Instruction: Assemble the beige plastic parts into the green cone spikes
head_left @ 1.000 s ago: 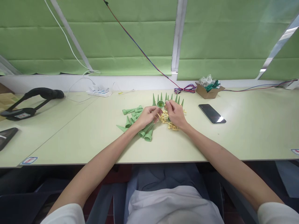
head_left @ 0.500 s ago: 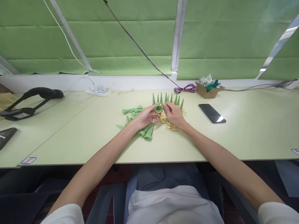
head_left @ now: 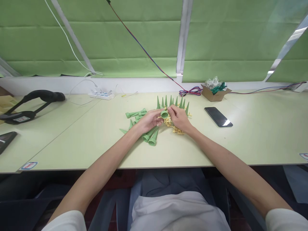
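Note:
A green cone [head_left: 164,114] is between my two hands, its round open end facing me. My left hand [head_left: 152,120] holds it from the left, fingers curled round its side. The fingers of my right hand [head_left: 178,117] are pinched together at the cone's right; what is between their tips is too small to make out. Several green cones stand upright in a row [head_left: 182,103] behind my hands. Small yellow pieces [head_left: 177,130] lie under and beside my right hand. More green cones [head_left: 152,140] lie in front of and left of my left hand.
A black phone [head_left: 218,116] lies to the right. Behind it sits a small cardboard box [head_left: 215,95] near bundled cable [head_left: 191,92]. At the left are a power strip [head_left: 102,94], a black headset-like device [head_left: 36,106] and a dark device [head_left: 6,140].
The held cone has tilted, so its open end shows lower and more of its rim is seen. Both hands have barely moved.

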The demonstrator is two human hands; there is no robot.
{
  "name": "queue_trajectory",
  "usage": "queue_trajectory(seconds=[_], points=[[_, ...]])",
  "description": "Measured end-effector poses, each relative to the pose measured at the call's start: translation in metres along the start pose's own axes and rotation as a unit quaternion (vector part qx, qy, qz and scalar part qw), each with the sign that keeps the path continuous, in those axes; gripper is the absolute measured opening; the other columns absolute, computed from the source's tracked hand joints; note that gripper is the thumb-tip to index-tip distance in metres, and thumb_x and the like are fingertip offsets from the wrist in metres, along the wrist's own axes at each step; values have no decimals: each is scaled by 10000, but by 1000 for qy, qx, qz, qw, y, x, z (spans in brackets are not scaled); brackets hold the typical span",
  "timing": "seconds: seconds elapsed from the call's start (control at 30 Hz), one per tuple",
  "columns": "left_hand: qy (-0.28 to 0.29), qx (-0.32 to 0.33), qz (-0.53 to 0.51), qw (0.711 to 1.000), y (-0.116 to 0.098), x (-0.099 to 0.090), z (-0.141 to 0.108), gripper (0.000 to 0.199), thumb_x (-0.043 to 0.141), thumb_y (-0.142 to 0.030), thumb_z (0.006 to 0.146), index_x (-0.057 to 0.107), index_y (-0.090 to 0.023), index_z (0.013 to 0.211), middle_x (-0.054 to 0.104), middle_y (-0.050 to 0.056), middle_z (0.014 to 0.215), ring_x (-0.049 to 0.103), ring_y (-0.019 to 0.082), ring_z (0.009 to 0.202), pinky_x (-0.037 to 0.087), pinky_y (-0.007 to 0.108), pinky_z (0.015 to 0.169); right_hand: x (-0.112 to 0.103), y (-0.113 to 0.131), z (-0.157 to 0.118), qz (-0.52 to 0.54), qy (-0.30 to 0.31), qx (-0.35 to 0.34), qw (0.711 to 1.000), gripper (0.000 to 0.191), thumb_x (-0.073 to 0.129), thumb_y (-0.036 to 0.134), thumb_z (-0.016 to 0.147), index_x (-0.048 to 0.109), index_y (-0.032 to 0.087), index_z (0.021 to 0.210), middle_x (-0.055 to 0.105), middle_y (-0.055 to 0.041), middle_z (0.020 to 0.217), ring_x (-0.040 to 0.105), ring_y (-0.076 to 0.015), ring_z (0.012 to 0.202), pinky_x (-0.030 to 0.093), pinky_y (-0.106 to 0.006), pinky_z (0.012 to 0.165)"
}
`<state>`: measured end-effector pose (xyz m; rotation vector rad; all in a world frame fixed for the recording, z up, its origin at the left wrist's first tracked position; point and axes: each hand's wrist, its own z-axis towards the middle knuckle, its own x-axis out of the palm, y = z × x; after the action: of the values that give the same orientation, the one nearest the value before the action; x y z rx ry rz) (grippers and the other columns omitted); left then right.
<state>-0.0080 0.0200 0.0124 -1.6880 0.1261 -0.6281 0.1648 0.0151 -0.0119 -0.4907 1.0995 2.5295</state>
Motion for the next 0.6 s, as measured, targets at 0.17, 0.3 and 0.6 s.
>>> queue_trajectory(seconds=[0.17,0.3,0.6], points=[[-7,35,56,998,1,-1,0,374,859,-389,677,610,-144,808,544,-2,730,556,100,565,323,221,420,0,-1,1,-14,2,-2,1000,394,368,433,1021,326,236,681,401,29,587,383,-135,554,321,-291,609],[-1,77,128,989,2,-2,-1,394,825,-452,719,564,-161,771,492,-24,685,554,103,581,352,217,434,-1,-2,1,-31,9,4,999,417,346,444,1026,314,236,666,406,22,582,382,-141,553,321,-297,612],[-31,192,319,927,4,-1,-4,374,695,-500,830,521,-174,775,545,-4,811,500,75,545,381,224,467,0,-1,3,-48,22,32,998,393,342,371,1015,338,234,646,418,13,568,391,-151,551,318,-307,619]])
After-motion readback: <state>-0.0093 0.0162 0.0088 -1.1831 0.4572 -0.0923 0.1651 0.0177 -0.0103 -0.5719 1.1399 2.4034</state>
